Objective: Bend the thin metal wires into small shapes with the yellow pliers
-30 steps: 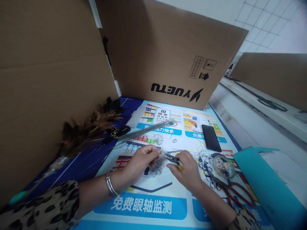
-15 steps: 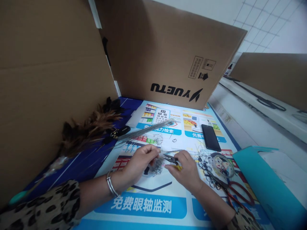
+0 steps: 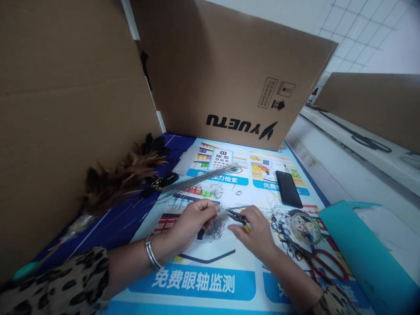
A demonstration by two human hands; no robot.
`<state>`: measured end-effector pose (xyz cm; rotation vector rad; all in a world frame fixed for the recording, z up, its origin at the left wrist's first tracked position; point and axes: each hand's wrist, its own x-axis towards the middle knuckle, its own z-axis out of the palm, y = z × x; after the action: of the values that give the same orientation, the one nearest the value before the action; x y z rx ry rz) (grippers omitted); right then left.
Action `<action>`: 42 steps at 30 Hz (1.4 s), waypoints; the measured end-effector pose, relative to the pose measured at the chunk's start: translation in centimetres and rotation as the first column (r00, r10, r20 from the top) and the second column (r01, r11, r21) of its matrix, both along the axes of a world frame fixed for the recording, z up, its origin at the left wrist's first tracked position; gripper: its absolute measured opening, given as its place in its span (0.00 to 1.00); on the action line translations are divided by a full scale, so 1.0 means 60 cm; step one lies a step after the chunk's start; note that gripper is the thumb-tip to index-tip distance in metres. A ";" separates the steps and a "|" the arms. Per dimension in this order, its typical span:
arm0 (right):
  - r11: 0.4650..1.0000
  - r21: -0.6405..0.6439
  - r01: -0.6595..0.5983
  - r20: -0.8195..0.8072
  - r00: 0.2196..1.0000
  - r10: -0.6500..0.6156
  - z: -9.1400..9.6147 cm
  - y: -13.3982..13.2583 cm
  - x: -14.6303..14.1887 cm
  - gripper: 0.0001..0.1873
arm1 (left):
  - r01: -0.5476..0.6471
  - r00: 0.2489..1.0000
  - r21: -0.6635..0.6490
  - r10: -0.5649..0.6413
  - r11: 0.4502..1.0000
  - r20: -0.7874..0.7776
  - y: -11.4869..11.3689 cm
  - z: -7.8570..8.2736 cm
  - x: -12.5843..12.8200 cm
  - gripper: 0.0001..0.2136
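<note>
My right hand (image 3: 257,232) is wrapped round a pair of pliers (image 3: 235,215) with dark jaws and yellow handles. The jaws point left toward my left hand (image 3: 197,218), whose thumb and forefinger are pinched together at the plier tips. What that pinch holds is too fine to make out; it may be thin wire. Below the two hands lies a tangle of short wire pieces (image 3: 216,229). Beyond them, a bundle of long straight wires (image 3: 203,177) rests slantwise on the printed table cover (image 3: 203,302).
To the right are a black phone (image 3: 288,189), a round clear dish (image 3: 306,225), small dark wire loops (image 3: 285,243), red-handled scissors (image 3: 328,264) and a turquoise box (image 3: 367,258). A brown feather duster (image 3: 121,175) lies left. Cardboard panels (image 3: 229,65) wall the back and left.
The pliers have shifted slightly right, and their jaws look a little farther apart. My left hand stays nearly in place, still pinching.
</note>
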<state>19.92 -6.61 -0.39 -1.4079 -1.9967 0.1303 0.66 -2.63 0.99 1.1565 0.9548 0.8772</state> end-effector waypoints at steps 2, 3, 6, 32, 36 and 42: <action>0.999 -0.030 -0.021 -0.040 0.999 0.019 0.000 0.002 0.002 0.16 | 0.020 1.000 -0.011 -0.020 1.000 0.012 -0.001 0.004 0.000 0.10; 0.998 -0.051 -0.033 -0.061 0.998 0.030 0.000 0.003 0.003 0.16 | 0.039 0.999 -0.019 -0.038 0.999 0.023 -0.001 0.006 0.000 0.10; 0.991 -0.111 -0.077 -0.122 0.991 0.063 0.002 0.005 0.006 0.15 | 0.122 0.991 -0.051 -0.120 0.991 0.054 -0.003 0.010 0.000 0.10; 0.972 -0.211 -0.107 -0.178 0.982 0.070 0.009 0.008 0.019 0.08 | 0.201 0.978 0.050 -0.198 0.978 -0.065 0.006 0.006 -0.004 0.11; 0.966 -0.245 -0.082 -0.129 0.990 0.051 0.012 0.013 0.028 0.09 | 0.166 0.985 0.114 -0.161 0.979 -0.056 0.019 0.003 -0.009 0.11; 0.955 -0.284 -0.086 -0.072 0.995 0.068 0.013 0.015 0.029 0.09 | 0.225 0.974 0.142 -0.219 0.964 -0.052 0.020 0.002 -0.013 0.11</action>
<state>21.66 -5.73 0.42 -1.4818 -2.0429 0.5106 -0.14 -1.43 1.13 1.3812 0.7809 0.7561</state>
